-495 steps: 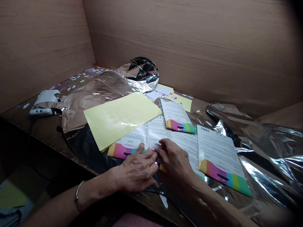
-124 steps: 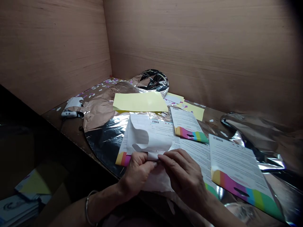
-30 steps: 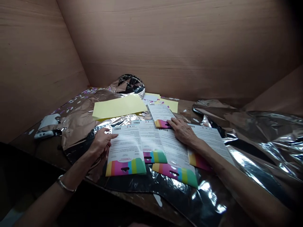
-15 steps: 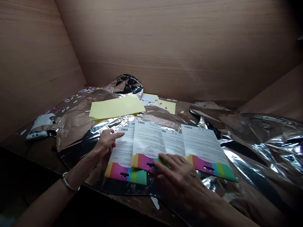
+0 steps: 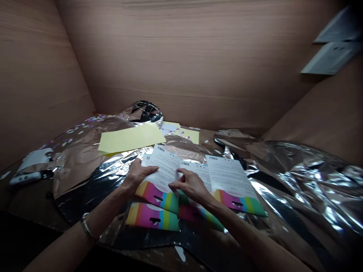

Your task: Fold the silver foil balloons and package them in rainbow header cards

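A white printed packet (image 5: 162, 173) with a rainbow band and a hang hole is tilted between my hands. My left hand (image 5: 137, 174) grips its left edge, thumb on the front. At its right edge, my right hand (image 5: 193, 185) pinches with thumb and forefinger. Below it a similar packet (image 5: 153, 218) shows mainly its rainbow end, the rest covered. Another packet (image 5: 195, 166) lies partly behind my right hand. Further right rests a fourth such packet (image 5: 231, 177), fully visible. All lie on shiny foil sheets (image 5: 113, 181).
A yellow paper sheet (image 5: 132, 139) lies on the foil, with more yellow papers (image 5: 187, 134) behind. Small paper cutouts (image 5: 76, 130) are scattered at the back left. A white and black object (image 5: 30, 176) sits at the left. Wooden walls (image 5: 170, 56) enclose the back; white switch plates (image 5: 331, 56) are upper right.
My left hand has gone from pointing at the left packet to gripping the overlapping one. My right hand has moved up to its right edge. That packet has shifted left and tilted; the view has shifted.
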Demonstrator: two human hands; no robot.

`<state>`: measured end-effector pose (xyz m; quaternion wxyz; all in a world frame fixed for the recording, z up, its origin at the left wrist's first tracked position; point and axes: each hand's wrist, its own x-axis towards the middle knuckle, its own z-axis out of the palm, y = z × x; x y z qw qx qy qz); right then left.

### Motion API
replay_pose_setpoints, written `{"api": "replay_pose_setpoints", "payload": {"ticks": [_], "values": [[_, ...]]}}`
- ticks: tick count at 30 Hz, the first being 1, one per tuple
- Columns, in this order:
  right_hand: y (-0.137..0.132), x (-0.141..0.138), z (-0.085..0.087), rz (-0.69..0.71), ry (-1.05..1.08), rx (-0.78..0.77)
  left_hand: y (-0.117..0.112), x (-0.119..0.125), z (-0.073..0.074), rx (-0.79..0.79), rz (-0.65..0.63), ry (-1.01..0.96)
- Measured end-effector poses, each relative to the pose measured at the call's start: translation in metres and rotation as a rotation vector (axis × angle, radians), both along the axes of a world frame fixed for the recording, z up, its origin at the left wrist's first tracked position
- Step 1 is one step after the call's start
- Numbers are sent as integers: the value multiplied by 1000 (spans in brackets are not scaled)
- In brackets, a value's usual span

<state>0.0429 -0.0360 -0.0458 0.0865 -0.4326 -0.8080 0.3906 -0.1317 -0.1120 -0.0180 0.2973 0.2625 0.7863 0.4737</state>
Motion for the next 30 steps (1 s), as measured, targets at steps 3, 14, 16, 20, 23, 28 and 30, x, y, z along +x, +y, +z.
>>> {"api": "replay_pose_setpoints", "payload": {"ticks": [3,14,16,20,23,28,30], "values": [[0,7,1,25,17,61,3,-10,-1,-5,-25,-102],[72,154,-8,-611,-166,254,13,-12,-12,39,30,-403],[75,163,-18,-646,-117,182,15,-11,-13,37,28,-423],[81,165,-26,-697,103,33,17,-13,-21,52,-7,-399],[87,166,-15,-668,322,-113,18,-13,-25,76,12,-395],[78,146,6,-577,523,-315,17,-8,-23,97,-24,-417],[62,124,3,-505,503,-327,16,-3,-19,97,-8,-414]]}}
